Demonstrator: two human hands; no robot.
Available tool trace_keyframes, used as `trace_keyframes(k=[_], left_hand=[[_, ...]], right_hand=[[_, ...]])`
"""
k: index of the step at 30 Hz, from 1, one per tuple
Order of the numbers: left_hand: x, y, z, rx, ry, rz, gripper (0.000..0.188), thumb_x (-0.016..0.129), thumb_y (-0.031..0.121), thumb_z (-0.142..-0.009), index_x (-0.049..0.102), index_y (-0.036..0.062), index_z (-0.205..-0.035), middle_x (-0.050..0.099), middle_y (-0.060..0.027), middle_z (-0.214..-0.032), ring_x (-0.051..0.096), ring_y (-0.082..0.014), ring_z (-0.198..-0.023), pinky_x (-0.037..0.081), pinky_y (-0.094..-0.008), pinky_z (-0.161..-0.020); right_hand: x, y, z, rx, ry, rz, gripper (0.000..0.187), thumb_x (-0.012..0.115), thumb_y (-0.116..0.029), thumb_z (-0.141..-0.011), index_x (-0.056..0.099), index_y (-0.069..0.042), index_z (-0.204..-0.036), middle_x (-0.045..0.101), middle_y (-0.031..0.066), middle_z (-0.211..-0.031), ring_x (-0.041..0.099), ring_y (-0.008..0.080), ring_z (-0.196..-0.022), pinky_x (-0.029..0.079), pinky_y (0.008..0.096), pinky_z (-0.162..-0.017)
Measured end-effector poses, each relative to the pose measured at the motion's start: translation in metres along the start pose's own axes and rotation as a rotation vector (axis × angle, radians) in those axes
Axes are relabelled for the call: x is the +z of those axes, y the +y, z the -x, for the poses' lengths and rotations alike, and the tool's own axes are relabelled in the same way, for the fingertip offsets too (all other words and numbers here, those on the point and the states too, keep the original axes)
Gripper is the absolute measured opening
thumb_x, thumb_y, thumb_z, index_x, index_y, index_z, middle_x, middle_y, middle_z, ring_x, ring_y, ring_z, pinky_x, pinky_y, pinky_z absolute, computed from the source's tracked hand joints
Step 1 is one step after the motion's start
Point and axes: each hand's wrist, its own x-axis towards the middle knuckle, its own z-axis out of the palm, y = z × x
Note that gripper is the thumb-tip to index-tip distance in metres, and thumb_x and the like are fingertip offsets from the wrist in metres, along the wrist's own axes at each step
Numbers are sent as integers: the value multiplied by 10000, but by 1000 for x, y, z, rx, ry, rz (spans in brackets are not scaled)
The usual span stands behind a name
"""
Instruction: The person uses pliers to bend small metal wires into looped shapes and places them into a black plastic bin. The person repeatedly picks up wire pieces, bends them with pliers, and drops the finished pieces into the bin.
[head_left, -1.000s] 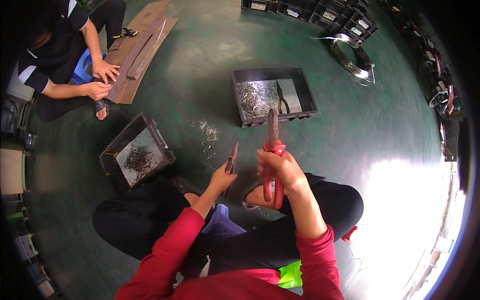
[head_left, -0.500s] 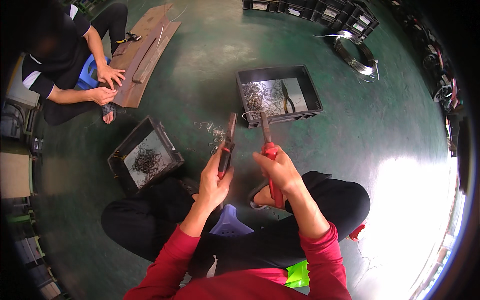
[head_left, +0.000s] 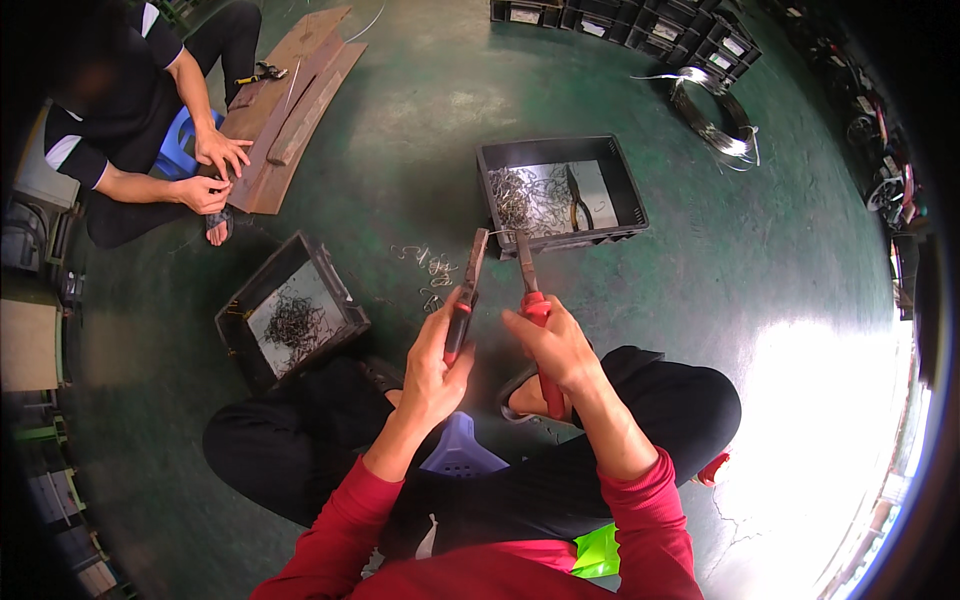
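My left hand [head_left: 432, 368] is closed round pliers with black and red handles [head_left: 461, 322], their jaws pointing up and away. In my right hand [head_left: 562, 350] is a second pair of pliers with red handles [head_left: 537, 309]. The two jaw tips are close together, and a thin short piece of wire [head_left: 503, 232] spans between them. Just beyond, a black crate [head_left: 640, 222] holds many bent wire pieces [head_left: 515, 199] and dark-handled pliers [head_left: 577, 198]. Loose wire hooks [head_left: 438, 268] lie on the floor left of my left hand's pliers.
Another black crate [head_left: 345, 310] with a dark heap of wire hooks stands at my left. A co-worker's hands [head_left: 215, 170] rest by a brown board [head_left: 285, 120] at upper left. A wire coil [head_left: 712, 118] and stacked black crates [head_left: 640, 30] are farther off.
My left hand's pliers have moved right and tilted toward the right hand's pliers. Their tip has come to the left end of the wire piece.
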Motion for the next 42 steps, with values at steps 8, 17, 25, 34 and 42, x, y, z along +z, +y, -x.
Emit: trace_keyframes(k=[8,17,25,34,42], left_hand=[[1,-3,2,-99,-20,104,490,581,-41,-861,448,-6,-1331,563,-109,-1074,602,-172,-877,512,-287,-753],[0,3,5,-235,-59,289,457,573,-2,-883,453,-1,-1324,549,-67,-1055,567,-118,-873,496,-259,-748],[0,7,3,-307,-105,465,463,556,9,-899,433,10,-1346,549,-62,-1076,585,-116,-880,528,-279,-752],[-2,7,4,-341,-148,566,439,551,35,-911,437,4,-1333,573,-66,-1054,594,-120,-866,532,-291,-764],[-2,6,5,-285,-127,448,460,564,25,-896,437,-7,-1337,568,-70,-1060,591,-121,-868,510,-280,-759]], right_hand=[[0,-2,1,4,-30,-40,486,632,-455,-861,531,7,-973,547,37,-707,524,130,-645,440,293,-608],[-3,-11,9,80,-234,-385,404,593,-443,-923,544,-59,-808,519,13,-698,490,115,-646,425,276,-636],[-4,-18,15,166,-318,-658,362,613,-421,-924,516,-93,-805,484,-20,-723,462,93,-656,410,272,-628],[-2,-12,14,169,-365,-727,292,580,-369,-953,492,-116,-835,479,-20,-739,474,99,-686,444,282,-653],[-5,-7,11,81,-214,-371,378,603,-432,-918,527,-62,-897,524,11,-716,503,117,-651,438,281,-624]])
